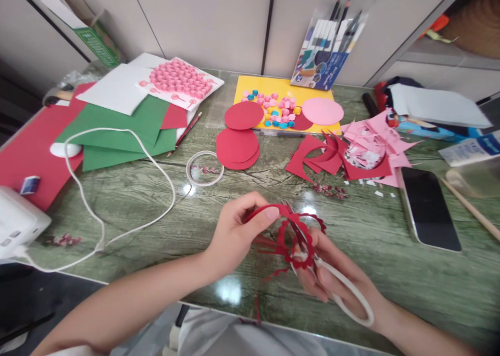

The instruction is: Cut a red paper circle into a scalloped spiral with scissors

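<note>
The left hand (234,236) has its grip closed in a pinch, thumb over fingers, on a narrow red paper strip (301,264). The right hand (338,254) is curled round the pale-handled scissors (346,279), their blades reaching into the strip's curl; how wide those blades part is hard to tell.

The strip hangs between the two hands, just above the desk (156,252). It bends into loose loops, plain and smooth near the left thumb, scalloped into small rounded waves along the loops by the right hand. The step in hand looks like trimming that wavy edge. Another such cut would call for the strip held steady near the blades, with the left fingertips clear of them and the curl not creased.

Thin red paper slivers (269,249) show beside the loops. Beyond lie a roll of clear tape (188,171), overlapping red paper circles (236,148) and a yellow sheet (242,88) bearing small pink, blue and yellow pieces and a pink paper circle (322,110). Farther right are red paper offcuts with curved cut-outs (299,163) and a black-screened phone (429,207); to the left, green paper sheets (117,119).
</note>
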Motion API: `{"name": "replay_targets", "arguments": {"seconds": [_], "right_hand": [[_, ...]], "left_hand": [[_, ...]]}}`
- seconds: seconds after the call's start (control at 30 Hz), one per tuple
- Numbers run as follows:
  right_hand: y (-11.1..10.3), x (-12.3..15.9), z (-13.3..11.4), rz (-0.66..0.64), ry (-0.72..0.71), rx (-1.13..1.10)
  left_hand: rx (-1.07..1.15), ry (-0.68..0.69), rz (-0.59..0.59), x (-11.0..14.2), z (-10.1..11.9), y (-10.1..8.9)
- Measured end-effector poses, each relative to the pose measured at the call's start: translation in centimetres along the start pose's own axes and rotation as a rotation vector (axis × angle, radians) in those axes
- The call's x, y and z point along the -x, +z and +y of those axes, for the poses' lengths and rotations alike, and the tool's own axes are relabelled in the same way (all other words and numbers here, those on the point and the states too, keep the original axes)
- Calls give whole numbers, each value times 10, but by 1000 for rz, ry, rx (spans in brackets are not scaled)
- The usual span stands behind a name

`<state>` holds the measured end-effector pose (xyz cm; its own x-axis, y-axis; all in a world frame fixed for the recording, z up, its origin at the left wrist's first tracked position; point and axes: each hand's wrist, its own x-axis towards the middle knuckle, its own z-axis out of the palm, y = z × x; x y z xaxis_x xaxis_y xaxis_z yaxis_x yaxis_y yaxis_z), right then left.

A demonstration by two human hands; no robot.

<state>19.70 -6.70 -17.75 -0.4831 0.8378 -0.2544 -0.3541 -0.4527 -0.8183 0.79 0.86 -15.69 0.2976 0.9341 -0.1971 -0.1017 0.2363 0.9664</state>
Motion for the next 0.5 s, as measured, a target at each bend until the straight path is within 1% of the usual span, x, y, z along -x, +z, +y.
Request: {"name": "replay_targets", "arguments": {"seconds": [0.27,0.5], "right_hand": [[-2,0,-5,-19,27,29],[-5,2,-6,-41,29,48]], "left_hand": [[-40,-3,-5,-3,3,-4],[-105,19,-56,-8,10,-9]]}}
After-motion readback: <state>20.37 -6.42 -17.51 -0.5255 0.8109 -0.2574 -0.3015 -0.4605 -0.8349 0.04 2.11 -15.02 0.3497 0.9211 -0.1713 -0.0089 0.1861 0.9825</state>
